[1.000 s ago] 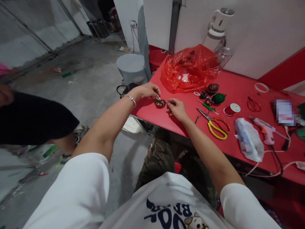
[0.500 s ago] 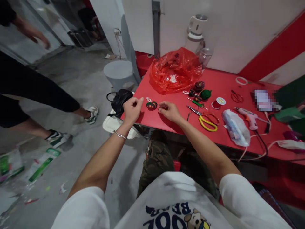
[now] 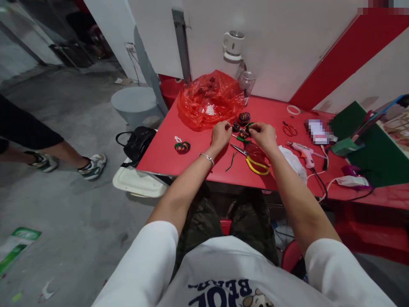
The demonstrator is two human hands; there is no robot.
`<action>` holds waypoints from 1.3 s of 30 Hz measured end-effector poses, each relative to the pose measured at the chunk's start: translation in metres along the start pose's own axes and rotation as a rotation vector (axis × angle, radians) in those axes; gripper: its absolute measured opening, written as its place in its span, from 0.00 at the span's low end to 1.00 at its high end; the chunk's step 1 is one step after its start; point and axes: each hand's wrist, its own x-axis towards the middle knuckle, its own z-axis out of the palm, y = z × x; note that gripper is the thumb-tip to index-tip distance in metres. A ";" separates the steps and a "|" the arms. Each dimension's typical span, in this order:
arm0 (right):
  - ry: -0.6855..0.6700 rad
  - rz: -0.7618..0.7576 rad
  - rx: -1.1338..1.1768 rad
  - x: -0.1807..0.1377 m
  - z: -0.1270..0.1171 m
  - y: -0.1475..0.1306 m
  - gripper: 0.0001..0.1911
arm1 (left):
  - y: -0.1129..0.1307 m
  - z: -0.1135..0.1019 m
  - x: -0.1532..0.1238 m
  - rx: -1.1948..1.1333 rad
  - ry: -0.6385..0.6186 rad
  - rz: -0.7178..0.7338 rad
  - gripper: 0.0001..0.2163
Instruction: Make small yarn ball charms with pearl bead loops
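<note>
On the red table, my left hand (image 3: pixel 221 134) has its fingers curled just left of a dark multicoloured braided yarn piece (image 3: pixel 243 133). Whether it grips anything is hidden. My right hand (image 3: pixel 264 135) is on the other side of that piece, thumb and fingers bent together over a bit of green yarn (image 3: pixel 251 125); what they pinch is too small to tell. Behind lies a ball of mixed yarn (image 3: pixel 244 118). A green-handled crochet hook (image 3: pixel 243 140) lies below the fingers. Yellow-handled scissors (image 3: pixel 257 165) point toward my left hand. Another braided yarn ring (image 3: pixel 182 147) with white beads (image 3: pixel 178 139) lies at the left.
A red plastic bag (image 3: pixel 198 108) with white beads stands behind my hands. Rightward are a clear plastic packet (image 3: pixel 294 164), a pink glue gun (image 3: pixel 303 153), red scissors (image 3: pixel 289 129) and a green box (image 3: pixel 347 146). A black bag (image 3: pixel 137 145) sits left. Another person's legs (image 3: pixel 35 136) show on the floor.
Both hands have left the braided ring at the table's left and moved right to the other yarn things. The view has turned right. The person at left shows less.
</note>
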 end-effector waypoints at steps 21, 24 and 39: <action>0.065 -0.023 0.662 -0.021 0.009 0.013 0.17 | 0.019 -0.007 0.037 -0.903 0.026 -0.465 0.13; 0.053 -0.050 0.775 -0.022 0.011 -0.007 0.22 | 0.035 -0.031 0.015 -1.015 -0.045 -0.465 0.13; -0.258 -0.039 0.824 -0.055 0.028 -0.079 0.29 | 0.047 -0.097 -0.064 -1.040 -0.063 -0.477 0.11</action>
